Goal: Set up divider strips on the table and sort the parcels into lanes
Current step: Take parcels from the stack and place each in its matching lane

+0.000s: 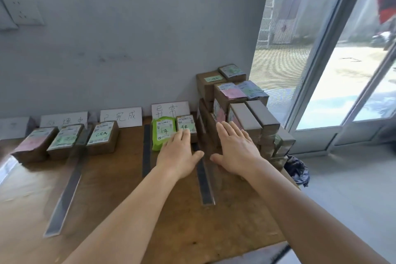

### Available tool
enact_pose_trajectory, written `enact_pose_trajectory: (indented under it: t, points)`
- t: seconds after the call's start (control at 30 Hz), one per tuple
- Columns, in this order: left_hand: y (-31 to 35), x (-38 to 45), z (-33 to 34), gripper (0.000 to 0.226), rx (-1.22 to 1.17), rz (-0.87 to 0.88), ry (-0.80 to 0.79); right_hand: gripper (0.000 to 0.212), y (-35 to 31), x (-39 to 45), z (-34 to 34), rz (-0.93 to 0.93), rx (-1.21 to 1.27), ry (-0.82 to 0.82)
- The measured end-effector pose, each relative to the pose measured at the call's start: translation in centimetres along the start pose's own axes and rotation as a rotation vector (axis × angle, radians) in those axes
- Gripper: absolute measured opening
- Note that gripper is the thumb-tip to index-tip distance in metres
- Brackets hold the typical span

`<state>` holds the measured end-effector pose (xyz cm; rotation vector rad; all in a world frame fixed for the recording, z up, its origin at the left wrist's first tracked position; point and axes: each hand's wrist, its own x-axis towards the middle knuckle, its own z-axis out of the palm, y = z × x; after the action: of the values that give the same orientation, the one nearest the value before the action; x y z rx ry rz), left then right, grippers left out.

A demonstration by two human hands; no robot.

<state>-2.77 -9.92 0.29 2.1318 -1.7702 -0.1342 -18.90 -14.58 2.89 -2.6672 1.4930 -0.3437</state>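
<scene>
Reaching toward the unsorted stack of parcels at the counter's right end, right hand flat, fingers straight and slightly apart, gripping nothing. Left hand flat on the green parcel, in the lane between two divider strips. Take one top box, read label, match lane sign.
</scene>
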Motion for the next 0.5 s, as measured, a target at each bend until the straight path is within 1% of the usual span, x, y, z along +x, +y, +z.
enact_pose_trajectory:
  t: [0.2, 0.33, 0.5]
  points:
    - [4.5, 0.4, 0.2, 0.079, -0.036, 0.041, 0.002, 0.086, 3.3, -1.4, -1.8, 0.059, 0.057, 0.099]
    - [7.6, 1.7, 0.9, 0.079, -0.088, 0.058, -0.022, 0.087, 6.6, -1.2, -2.6, 0.162, 0.13, 0.091]
    - [11.4, 3.7, 2.9, 0.083, -0.146, 0.013, -0.055, 0.087, 11.1, -0.6, -3.1, 0.268, 0.228, 0.096]
